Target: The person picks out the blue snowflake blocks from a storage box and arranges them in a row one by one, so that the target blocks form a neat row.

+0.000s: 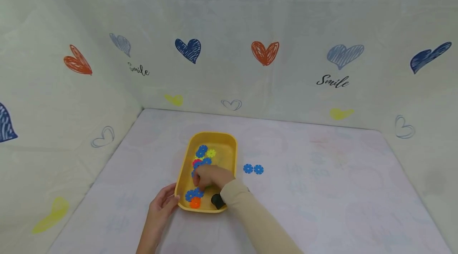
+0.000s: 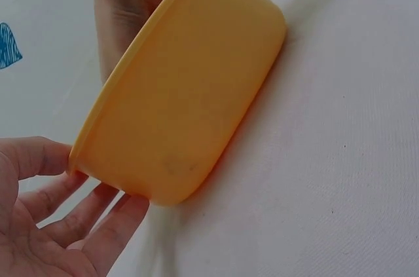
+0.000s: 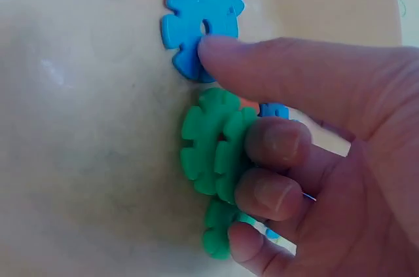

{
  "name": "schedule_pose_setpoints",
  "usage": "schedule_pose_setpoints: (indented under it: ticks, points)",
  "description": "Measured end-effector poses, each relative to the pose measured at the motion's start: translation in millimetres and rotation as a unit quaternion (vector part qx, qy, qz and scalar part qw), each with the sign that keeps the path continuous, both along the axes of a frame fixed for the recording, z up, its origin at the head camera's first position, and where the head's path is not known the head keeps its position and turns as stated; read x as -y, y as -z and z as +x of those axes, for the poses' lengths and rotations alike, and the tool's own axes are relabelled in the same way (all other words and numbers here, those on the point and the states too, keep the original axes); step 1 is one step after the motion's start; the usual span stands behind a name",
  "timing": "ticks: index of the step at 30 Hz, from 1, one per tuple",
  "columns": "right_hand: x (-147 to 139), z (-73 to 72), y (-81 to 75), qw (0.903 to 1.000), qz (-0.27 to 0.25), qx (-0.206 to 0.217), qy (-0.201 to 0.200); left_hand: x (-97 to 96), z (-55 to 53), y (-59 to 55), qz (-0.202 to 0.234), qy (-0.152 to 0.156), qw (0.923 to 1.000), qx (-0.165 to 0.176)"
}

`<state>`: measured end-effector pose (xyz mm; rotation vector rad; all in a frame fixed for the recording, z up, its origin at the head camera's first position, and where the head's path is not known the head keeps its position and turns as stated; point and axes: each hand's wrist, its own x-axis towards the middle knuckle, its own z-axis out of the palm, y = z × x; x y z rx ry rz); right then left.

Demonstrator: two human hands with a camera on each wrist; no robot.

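A yellow plastic tray (image 1: 229, 142) stands on the table, with blue, green, orange, yellow and pink-red notched plastic discs in it. My left hand (image 1: 162, 205) holds its near left corner; in the left wrist view the thumb lies at the rim and the fingers against the outer wall. My right hand (image 1: 214, 175) reaches down inside the tray. In the right wrist view its thumb touches a blue notched disc (image 3: 186, 25), while the bent fingertips touch green notched discs (image 3: 203, 136). Thumb and fingers stand apart. An orange disc (image 1: 195, 202) lies near the tray's front.
To the right of the tray, two blue notched discs (image 1: 253, 169) lie side by side on the pale table (image 1: 322, 198). A white cloth wall (image 1: 229, 19) printed with hearts rises behind and at the sides. A black wrist device (image 1: 217, 201) sits under the right wrist.
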<state>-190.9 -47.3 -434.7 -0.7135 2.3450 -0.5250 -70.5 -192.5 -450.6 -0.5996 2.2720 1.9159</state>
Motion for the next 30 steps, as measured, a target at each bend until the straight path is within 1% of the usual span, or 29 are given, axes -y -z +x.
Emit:
schedule_pose_setpoints:
  ticks: [2, 5, 9, 11, 14, 16, 18, 22, 26, 28, 30]
  points:
    - [0.1, 0.4, -0.7, 1.0, 0.003, 0.001, -0.009, -0.2, -0.3, -0.5, 0.001, 0.0, 1.0, 0.001]
    - [0.4, 1.4, -2.9, 0.9995, 0.023, -0.007, -0.018, -1.2, -1.0, -2.0, -0.005, -0.003, 1.0, 0.007]
    - [1.0, 3.5, -5.5, 0.9992, 0.039, -0.004, -0.004, -2.2, -1.6, -3.4, -0.01, -0.003, 0.9999, 0.002]
    - [1.7, 4.0, -5.9, 0.9993, 0.038, -0.001, 0.003, -2.6, -2.1, -3.8, -0.011, -0.005, 0.9999, 0.005]
    - [3.5, 3.8, -5.4, 0.9996, 0.029, -0.001, 0.004, -2.5, -2.0, -4.7, -0.011, -0.005, 0.9999, 0.008]
    - [5.0, 3.2, -4.4, 0.9998, 0.017, -0.002, -0.006, -2.4, -2.0, -5.1, -0.012, -0.006, 0.9998, 0.012]
    - [6.7, 2.7, -3.4, 0.9999, 0.002, -0.006, -0.014, -1.7, -1.4, -4.8, -0.012, -0.001, 0.9999, 0.006]
    - [8.9, 2.0, -1.2, 0.9992, -0.033, -0.007, -0.02, -0.8, -1.2, -3.5, -0.01, 0.004, 0.9999, 0.003]
    - [8.4, 0.5, 1.2, 0.9987, -0.05, -0.009, -0.003, -1.3, -1.9, -1.3, -0.011, 0.004, 0.9999, 0.002]
    - [7.0, -0.9, 1.8, 0.9984, -0.053, -0.016, 0.01, -2.1, -2.7, -0.9, -0.013, 0.002, 0.9999, 0.006]
    - [4.8, -2.9, 1.8, 0.9978, -0.053, -0.032, 0.022, -2.7, -2.9, -1.2, -0.013, 0.001, 0.9999, 0.007]
